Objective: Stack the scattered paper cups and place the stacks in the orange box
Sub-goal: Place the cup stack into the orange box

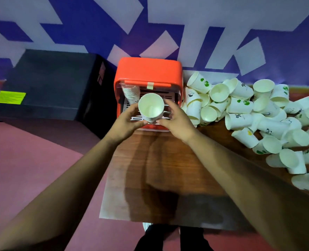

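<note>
Back wall: purple-blue with white angular shapes. Floor: dull reddish-maroon. Wooden table, dark brown grain, glossy, shadowed near its front edge. Left of it, a black cabinet against the wall, yellow label on top.

Both hands on a stack of paper cups, mouth up, held over the orange box: left hand and right hand grip its lower end from either side. Another cup stack lies inside the box, left side. Loose cups piled on the wooden counter to the right. Black case left of the box.
</note>
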A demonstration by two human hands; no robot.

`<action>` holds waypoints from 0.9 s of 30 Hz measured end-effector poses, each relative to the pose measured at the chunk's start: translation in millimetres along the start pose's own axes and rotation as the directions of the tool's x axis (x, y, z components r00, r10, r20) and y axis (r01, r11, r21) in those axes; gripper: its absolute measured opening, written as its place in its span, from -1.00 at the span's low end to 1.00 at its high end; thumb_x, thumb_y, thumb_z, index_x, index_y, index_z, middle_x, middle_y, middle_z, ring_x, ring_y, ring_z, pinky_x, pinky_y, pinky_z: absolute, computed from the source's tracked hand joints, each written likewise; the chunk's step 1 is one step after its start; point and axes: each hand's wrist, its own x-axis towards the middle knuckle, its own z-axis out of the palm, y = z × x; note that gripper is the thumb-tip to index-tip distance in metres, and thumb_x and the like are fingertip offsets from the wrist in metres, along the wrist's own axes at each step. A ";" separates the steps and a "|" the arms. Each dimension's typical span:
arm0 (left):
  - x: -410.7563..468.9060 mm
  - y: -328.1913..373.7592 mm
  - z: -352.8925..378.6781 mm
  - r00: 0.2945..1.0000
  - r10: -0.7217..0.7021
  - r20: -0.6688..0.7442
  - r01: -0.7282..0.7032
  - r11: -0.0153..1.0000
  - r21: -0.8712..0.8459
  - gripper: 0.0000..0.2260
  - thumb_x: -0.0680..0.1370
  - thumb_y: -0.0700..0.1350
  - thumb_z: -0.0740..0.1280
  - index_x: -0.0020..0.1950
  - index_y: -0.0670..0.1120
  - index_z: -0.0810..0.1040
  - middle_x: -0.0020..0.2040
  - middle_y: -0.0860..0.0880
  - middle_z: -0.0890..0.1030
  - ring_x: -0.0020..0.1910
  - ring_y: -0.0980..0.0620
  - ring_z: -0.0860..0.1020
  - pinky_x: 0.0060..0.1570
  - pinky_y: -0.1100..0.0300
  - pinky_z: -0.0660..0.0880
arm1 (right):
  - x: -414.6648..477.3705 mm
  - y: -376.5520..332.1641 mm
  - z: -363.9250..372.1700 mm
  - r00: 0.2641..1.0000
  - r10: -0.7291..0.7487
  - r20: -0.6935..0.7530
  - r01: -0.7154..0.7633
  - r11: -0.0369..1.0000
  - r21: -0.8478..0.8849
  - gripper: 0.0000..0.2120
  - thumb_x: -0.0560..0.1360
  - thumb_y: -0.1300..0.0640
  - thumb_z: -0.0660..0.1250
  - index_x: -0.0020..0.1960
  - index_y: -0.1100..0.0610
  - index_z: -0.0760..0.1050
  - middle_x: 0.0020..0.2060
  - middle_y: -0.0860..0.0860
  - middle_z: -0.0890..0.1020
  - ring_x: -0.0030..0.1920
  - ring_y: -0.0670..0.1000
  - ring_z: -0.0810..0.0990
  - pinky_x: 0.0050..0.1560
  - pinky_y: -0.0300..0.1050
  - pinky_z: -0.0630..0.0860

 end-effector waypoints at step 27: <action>115.9 -80.8 33.5 0.931 -0.175 -0.320 0.201 0.978 0.052 -0.57 0.52 -0.16 0.46 0.37 -0.15 0.50 0.18 -0.07 0.66 0.13 0.04 0.62 0.02 0.35 0.54 | 153.6 97.0 31.0 0.992 0.112 -0.064 -0.110 0.993 0.036 -0.47 0.21 -0.12 0.47 0.13 -0.02 0.46 0.06 -0.03 0.67 0.07 0.01 0.66 0.16 0.13 0.57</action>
